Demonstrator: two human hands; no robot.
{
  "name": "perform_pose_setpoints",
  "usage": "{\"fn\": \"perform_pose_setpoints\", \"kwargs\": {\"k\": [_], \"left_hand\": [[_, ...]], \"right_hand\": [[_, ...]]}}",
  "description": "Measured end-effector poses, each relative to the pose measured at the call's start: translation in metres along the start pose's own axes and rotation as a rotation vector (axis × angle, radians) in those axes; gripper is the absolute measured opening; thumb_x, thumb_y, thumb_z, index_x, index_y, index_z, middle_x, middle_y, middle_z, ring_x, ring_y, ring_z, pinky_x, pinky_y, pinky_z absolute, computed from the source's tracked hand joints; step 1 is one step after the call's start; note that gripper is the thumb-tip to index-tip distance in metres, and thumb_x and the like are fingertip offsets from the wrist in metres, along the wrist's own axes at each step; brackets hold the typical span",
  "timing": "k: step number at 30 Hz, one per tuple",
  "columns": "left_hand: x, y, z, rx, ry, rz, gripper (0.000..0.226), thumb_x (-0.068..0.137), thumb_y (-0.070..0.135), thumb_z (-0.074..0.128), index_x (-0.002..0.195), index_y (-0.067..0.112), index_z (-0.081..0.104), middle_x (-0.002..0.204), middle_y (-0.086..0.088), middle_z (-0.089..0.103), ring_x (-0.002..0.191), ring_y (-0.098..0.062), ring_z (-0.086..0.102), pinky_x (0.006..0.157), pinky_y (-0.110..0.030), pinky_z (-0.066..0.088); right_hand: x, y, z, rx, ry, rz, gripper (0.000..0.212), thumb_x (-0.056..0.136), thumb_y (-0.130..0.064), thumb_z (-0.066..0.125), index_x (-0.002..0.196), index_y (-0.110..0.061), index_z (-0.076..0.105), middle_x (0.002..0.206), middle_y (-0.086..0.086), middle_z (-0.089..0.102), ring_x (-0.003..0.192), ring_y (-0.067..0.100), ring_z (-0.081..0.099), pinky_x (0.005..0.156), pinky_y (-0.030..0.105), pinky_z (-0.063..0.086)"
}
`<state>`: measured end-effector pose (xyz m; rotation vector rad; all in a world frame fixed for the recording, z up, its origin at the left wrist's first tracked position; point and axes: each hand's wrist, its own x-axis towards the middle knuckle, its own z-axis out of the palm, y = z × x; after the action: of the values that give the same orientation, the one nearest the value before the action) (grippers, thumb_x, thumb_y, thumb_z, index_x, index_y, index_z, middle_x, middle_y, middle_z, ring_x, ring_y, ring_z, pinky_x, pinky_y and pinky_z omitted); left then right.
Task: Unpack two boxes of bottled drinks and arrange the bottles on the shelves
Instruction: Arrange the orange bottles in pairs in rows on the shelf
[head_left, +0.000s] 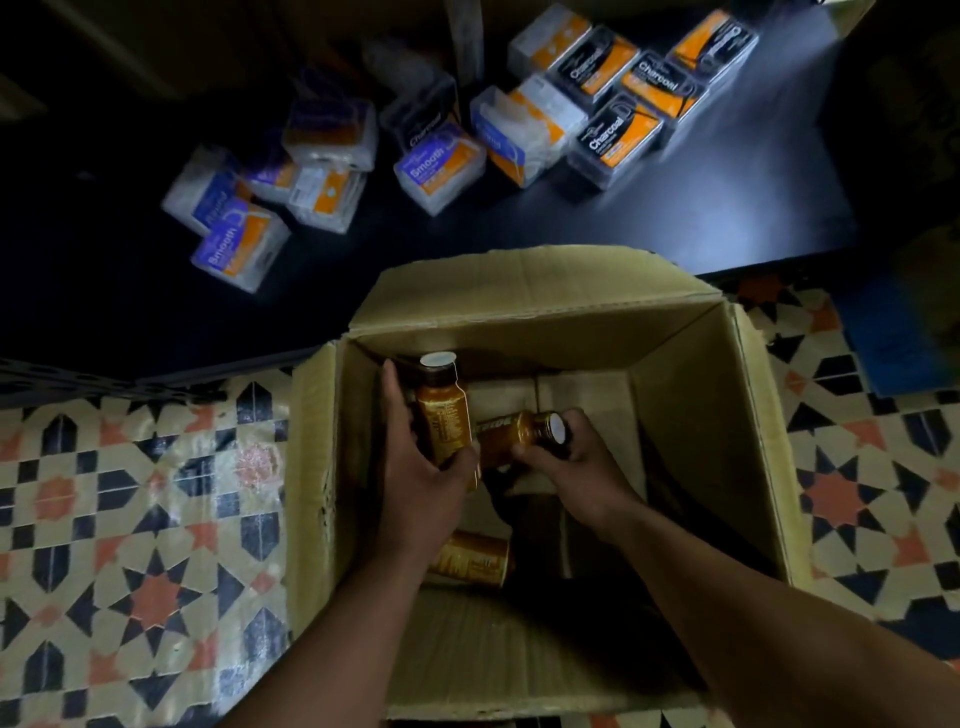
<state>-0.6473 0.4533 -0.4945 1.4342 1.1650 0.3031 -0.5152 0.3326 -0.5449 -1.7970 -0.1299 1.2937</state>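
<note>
Cardboard box (701, 415) open; inside: upright amber bottle (442, 415), tilted bottle (511, 432), lying bottle (475, 558).

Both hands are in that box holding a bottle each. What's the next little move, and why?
Probably lift both straight up out of the cardboard box: the left hand grips one gold bottle, the right hand grips a second bottle tilted, and both sit below the box rim. A third bottle lies on the bottom.
</note>
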Motion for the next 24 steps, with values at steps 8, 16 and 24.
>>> {"fn": "perform_pose_setpoints", "kwargs": {"k": [8,16,24], "left_hand": [[-0.025,0.041,-0.016,0.091,-0.029,0.037,0.119,0.084,0.014,0.081,0.144,0.073,-0.003,0.16,0.012,0.035,0.143,-0.008,0.041,0.113,-0.053,0.042],[-0.114,0.196,-0.038,0.218,-0.068,0.14,0.118,0.085,0.018,0.08,0.139,0.078,-0.006,0.148,0.034,0.017,0.132,0.015,0.03,0.098,-0.005,0.035],[-0.254,0.423,-0.097,0.155,0.027,0.308,0.11,0.081,0.019,0.084,0.143,0.072,0.01,0.144,0.045,0.024,0.134,0.015,0.035,0.104,-0.015,0.041]], "right_hand": [[-0.039,-0.044,-0.012,0.166,0.147,-0.145,0.051,0.093,-0.035,0.073,0.137,-0.038,0.048,0.127,-0.014,0.06,0.12,0.008,0.057,0.098,0.036,0.049],[-0.195,-0.168,-0.066,0.121,0.093,-0.382,0.064,0.089,-0.017,0.074,0.138,-0.041,0.041,0.13,-0.005,0.067,0.119,0.012,0.066,0.097,0.037,0.057],[-0.411,-0.349,-0.092,-0.032,0.077,-0.637,0.058,0.09,-0.033,0.07,0.14,-0.044,0.042,0.133,-0.005,0.058,0.123,0.014,0.061,0.102,0.043,0.054]]}}
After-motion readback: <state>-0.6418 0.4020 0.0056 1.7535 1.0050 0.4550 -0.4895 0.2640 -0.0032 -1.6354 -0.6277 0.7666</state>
